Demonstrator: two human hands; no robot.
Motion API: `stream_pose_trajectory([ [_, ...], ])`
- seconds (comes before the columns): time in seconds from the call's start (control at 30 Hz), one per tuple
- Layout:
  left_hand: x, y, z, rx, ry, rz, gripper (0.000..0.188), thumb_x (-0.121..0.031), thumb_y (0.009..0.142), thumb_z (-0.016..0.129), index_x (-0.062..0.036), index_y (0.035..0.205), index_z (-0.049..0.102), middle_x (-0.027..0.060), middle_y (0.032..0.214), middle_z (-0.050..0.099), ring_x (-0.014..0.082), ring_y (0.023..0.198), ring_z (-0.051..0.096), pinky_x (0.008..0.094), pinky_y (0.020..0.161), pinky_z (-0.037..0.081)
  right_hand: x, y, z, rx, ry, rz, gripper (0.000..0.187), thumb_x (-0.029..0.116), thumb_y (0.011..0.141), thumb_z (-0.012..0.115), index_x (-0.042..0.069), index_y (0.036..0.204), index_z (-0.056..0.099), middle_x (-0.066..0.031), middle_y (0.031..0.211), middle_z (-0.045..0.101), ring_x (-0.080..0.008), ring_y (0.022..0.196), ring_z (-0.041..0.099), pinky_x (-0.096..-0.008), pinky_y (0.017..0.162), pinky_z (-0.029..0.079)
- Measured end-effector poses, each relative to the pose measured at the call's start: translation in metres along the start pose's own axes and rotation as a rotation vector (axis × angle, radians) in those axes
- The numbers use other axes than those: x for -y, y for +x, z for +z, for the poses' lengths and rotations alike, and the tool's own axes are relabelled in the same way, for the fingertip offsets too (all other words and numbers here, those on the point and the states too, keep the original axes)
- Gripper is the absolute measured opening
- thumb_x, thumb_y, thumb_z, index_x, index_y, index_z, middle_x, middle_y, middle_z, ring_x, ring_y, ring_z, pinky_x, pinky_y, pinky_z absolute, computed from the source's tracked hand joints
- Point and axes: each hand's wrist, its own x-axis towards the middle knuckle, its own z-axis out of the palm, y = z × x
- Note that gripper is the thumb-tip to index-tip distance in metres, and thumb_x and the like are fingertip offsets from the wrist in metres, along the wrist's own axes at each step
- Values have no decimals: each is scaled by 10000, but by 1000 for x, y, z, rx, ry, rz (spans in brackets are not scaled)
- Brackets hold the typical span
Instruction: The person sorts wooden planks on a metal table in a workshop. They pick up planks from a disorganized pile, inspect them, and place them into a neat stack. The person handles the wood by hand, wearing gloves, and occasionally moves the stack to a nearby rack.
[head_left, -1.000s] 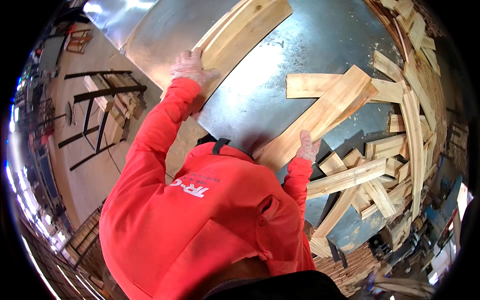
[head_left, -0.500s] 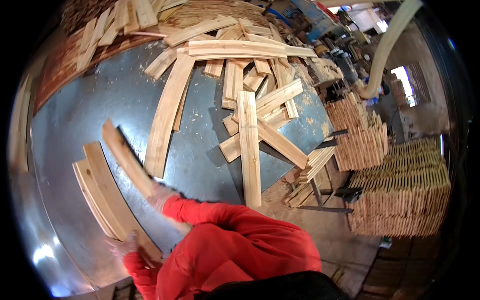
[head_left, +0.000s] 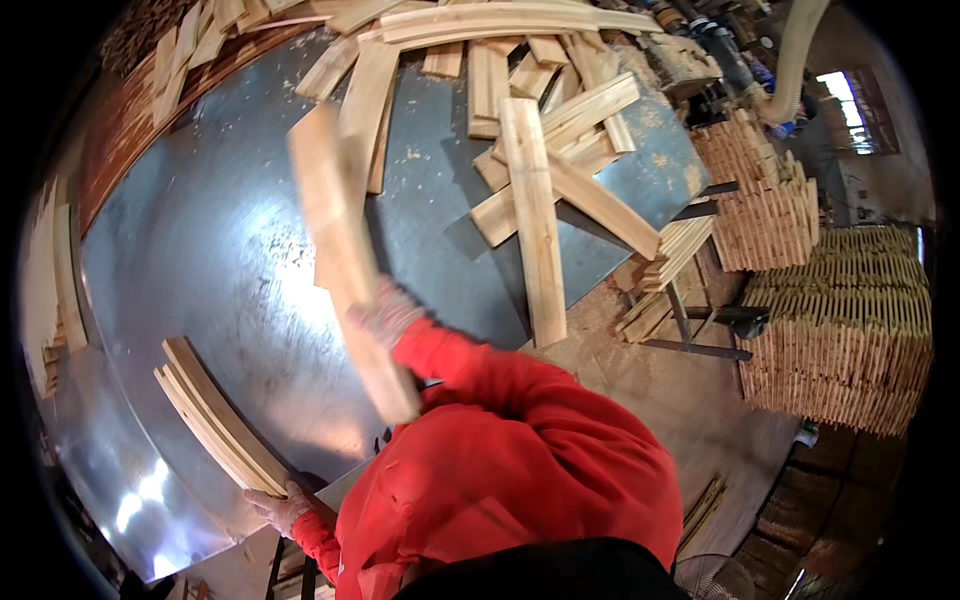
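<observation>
A pale wooden board (head_left: 335, 225) is in my right hand (head_left: 388, 312), gripped near its middle-lower part. It is tilted and blurred by motion, over the metal-topped table (head_left: 230, 210). My left hand (head_left: 280, 508) closes around the near end of a small stack of wooden boards (head_left: 215, 420), which lies at the left side of the table. Thin, pale gloves cover both hands. Partly behind the raised board, another long board (head_left: 370, 90) rests on the table.
Loose boards (head_left: 532, 220) lie crisscrossed at the table's far right. A reddish wood panel (head_left: 135, 140) borders the far left. On the right stand a rack with boards (head_left: 685, 245) and tall stacks of slats (head_left: 840, 340). A pale hose (head_left: 800, 60) hangs at the upper right.
My right hand has moved right and lifted its board away from the stack. My left hand stays at the near end of the stack, whose boards now lie closer together. The view has shifted.
</observation>
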Motion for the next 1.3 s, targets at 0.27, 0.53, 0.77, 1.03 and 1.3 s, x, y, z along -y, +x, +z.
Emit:
stream_pose_trajectory([
  [0.27,-107,15,-20,-429,-452,812,740,-373,885,620,-90,1493,308,258,1459,381,370,1326,412,425,1109,337,-73,-26,-115,-276,386,-204,487,179,850,719,43,1266,505,-105,1140,631,-204,973,619,-346,849,512],
  [0.53,-380,-161,8,889,-976,760,1104,-423,780,708,25,1527,31,233,1260,558,280,1097,586,309,972,445,-125,-41,-82,297,601,-289,978,247,854,723,94,1563,66,-49,1218,603,-162,1046,592,-298,892,490],
  [0.77,-368,-175,11,866,-1022,697,1209,-574,764,714,37,1523,-2,289,1470,362,342,1343,419,337,1072,370,-136,-39,-104,439,762,-266,895,300,892,685,109,1561,122,-65,1272,564,-180,1109,571,-297,919,477],
  [1.03,-367,-179,6,780,-1041,781,1127,-502,806,700,33,1530,22,224,1433,429,271,1301,453,289,1070,354,-161,-6,-120,478,981,-437,492,185,1024,420,25,1476,307,-78,1349,520,-183,1219,521,-321,1064,399],
  [1.3,-358,-204,-45,801,-700,748,1149,-662,773,609,-80,1548,-9,312,1495,296,453,1320,422,463,1070,381,-113,-55,-119,483,1067,-424,714,207,902,602,109,1516,252,-87,1442,432,-200,1306,449,-362,1079,387],
])
